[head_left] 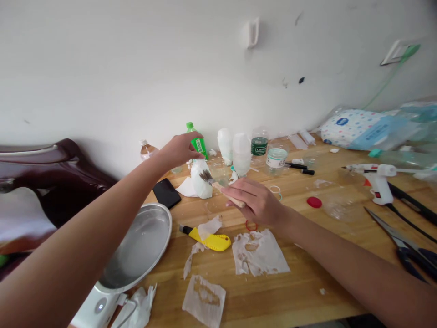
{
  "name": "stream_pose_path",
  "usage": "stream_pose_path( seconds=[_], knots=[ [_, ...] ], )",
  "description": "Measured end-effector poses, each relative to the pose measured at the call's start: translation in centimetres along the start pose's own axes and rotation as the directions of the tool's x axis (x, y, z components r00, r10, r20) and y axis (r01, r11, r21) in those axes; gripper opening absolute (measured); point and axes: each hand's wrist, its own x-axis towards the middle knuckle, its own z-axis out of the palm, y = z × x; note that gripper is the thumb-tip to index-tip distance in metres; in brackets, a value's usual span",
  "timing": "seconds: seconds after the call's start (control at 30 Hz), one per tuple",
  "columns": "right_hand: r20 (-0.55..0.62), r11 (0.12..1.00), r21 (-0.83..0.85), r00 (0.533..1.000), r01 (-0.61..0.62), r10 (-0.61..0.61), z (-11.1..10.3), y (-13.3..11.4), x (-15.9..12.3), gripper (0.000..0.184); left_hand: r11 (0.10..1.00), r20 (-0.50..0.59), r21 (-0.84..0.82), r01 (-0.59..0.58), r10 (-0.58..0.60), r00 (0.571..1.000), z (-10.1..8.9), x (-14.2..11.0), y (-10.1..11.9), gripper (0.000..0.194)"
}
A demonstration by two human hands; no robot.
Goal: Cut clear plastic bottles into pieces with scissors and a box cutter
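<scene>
I have my right hand (257, 200) closed around a flat paintbrush with a pale wooden handle and dark bristles (218, 186), its tip laid against the side of a white, rounded, bottle-like form covered in paper-like material (201, 182). That form stands on the light-brown wooden tabletop (273, 296), near the wall. My left hand (179, 148) is at its top, thumb low and index finger stretched out above; I can't tell whether it grips the form or merely steadies it. Behind, I see a green plastic bottle with a green cap (199, 145). To the left of the form lies a flat black phone (167, 193). Closer to me are a silver oval metal basin (170, 222), a yellow-and-black utility knife (218, 242) with white scraps touching it, and a torn white sheet (269, 255).
</scene>
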Motion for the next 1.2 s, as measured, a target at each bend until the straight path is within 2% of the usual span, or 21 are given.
stream_pose_path(
  seconds=[0.1,0.2,0.37,0.43,0.5,0.6,0.77,0.87,1.03,1.2],
  knots=[
    [0.094,0.999,0.035,0.995,0.01,-0.013,0.4,-0.5,-1.1,0.024,1.0,0.004,-0.026,0.002,-0.001,1.0,-0.1,-0.3,-0.6,0.058],
    [0.162,0.997,0.073,0.986,0.023,-0.035,-0.1,-0.9,-1.3,0.02,0.998,0.002,-0.067,-0.021,0.021,1.0,-0.1,-0.6,-1.3,0.055],
    [-0.017,1.0,0.026,1.0,0.015,-0.015,-2.2,-0.9,0.8,0.036,0.984,0.042,-0.147,-0.103,0.11,0.993,-0.1,-1.0,-1.9,0.056],
    [-0.052,1.0,-0.021,0.998,0.023,-0.024,-2.6,-0.8,1.8,0.039,0.974,0.068,-0.189,-0.129,0.144,0.987,-0.1,-1.1,-1.7,0.056],
    [-0.041,0.996,-0.072,0.997,0.061,-0.064,-2.3,-0.9,2.5,0.034,0.973,0.076,-0.191,-0.127,0.144,0.987,-0.1,-1.2,-1.4,0.055],
    [0.037,0.986,-0.096,0.991,0.133,-0.13,-0.9,-1.5,2.3,0.026,0.982,0.063,-0.151,-0.113,0.123,0.99,-0.1,-1.4,-1.0,0.052],
    [0.151,0.992,-0.037,0.982,0.124,-0.117,1.4,-2.7,0.4,0.021,0.981,0.051,-0.146,-0.128,0.137,0.989,0.1,-1.6,-1.0,0.05],
    [0.121,0.987,-0.045,0.982,0.152,-0.145,1.1,-3.3,0.5,0.018,0.985,0.04,-0.126,-0.117,0.123,0.992,0.1,-1.7,-0.9,0.052],
    [0.061,0.949,-0.247,0.98,0.197,-0.187,-0.7,-3.7,3.2,0.019,0.996,0.013,-0.036,-0.084,0.084,0.996,0.1,-1.5,-0.4,0.052],
    [0.051,0.933,-0.323,0.987,0.161,-0.153,0.4,-3.6,4.2,0.018,0.998,-0.017,-0.023,-0.065,0.064,0.998,0.4,-1.1,-0.8,0.052]
  ],
)
